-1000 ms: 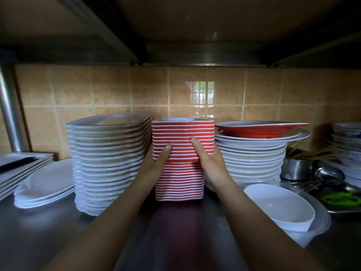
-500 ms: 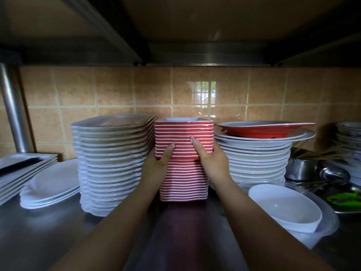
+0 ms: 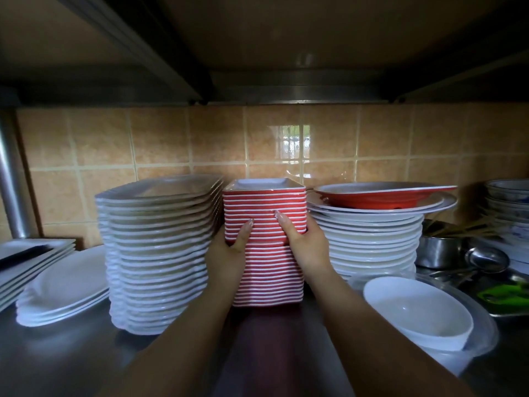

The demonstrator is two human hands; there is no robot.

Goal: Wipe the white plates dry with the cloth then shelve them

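I see a steel shelf [image 3: 71, 362] filling the lower frame under a tiled wall [image 3: 143, 144], with the underside of another shelf across the top. Left of centre stands the tall stack of white plates [image 3: 157, 253], and right of centre a lower stack of round white plates [image 3: 369, 242] carrying a red bowl [image 3: 378, 196]. Between them, just beside both, sits a stack of red square dishes [image 3: 266, 270]. At lower left lie white oval plates [image 3: 63, 287]; at lower right a white bowl [image 3: 415, 313]. My left hand [image 3: 226, 253] and right hand [image 3: 306, 245] clasp the red stack from either side, each grip curled round it with the thumb across the front.
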